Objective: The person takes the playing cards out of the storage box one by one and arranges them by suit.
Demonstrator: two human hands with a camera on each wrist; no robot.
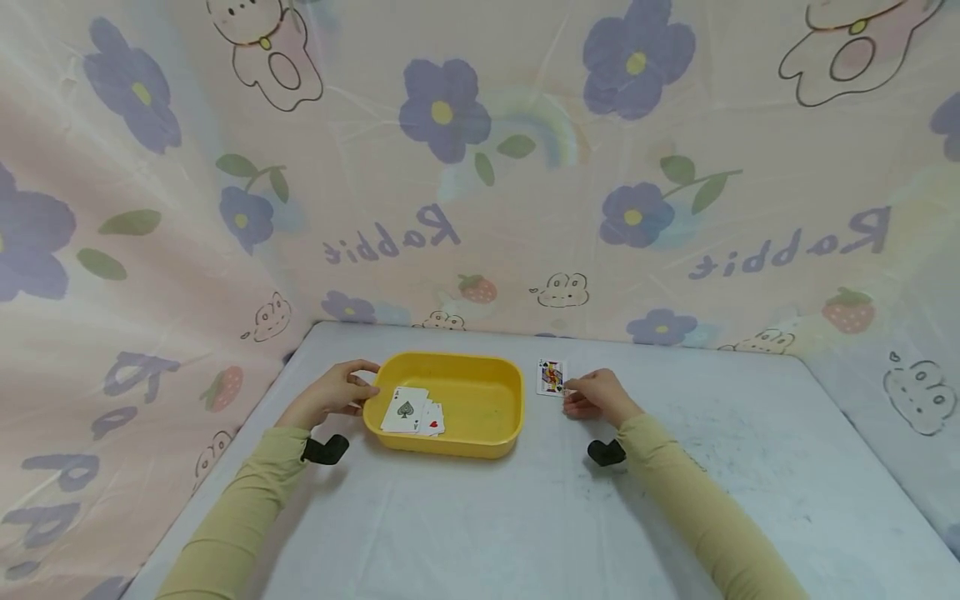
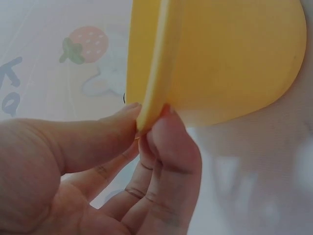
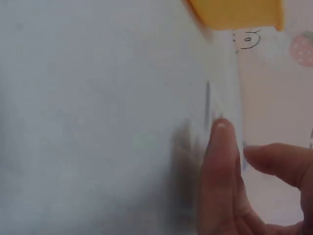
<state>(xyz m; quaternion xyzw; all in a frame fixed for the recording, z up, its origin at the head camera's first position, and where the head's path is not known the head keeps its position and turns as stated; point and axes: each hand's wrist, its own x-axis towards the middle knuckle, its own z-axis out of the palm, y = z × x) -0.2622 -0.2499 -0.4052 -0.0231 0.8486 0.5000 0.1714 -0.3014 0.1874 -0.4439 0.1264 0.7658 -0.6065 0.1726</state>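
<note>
A glossy, white-bordered paper playing card with a coloured court figure point(image 1: 551, 377) lies on the white-covered bench point(image 1: 480, 533), just right of the rounded rectangular yellow plastic tray point(image 1: 450, 447). It looks light, flexible and slippery, easily creased, so a thin edge is probably best lifted with a fingertip, then pinched. The right hand point(image 1: 597, 396) is at the card's edge farther from the tray, its thumb and forefinger apart. The left hand point(image 1: 335, 393) pinches the tray's left rim, a sensible hold on what seems light, fairly stiff plastic. Inside the tray's left part lie a white ace of spades point(image 1: 405, 410) and a white heart card point(image 1: 432, 422), overlapping.
</note>
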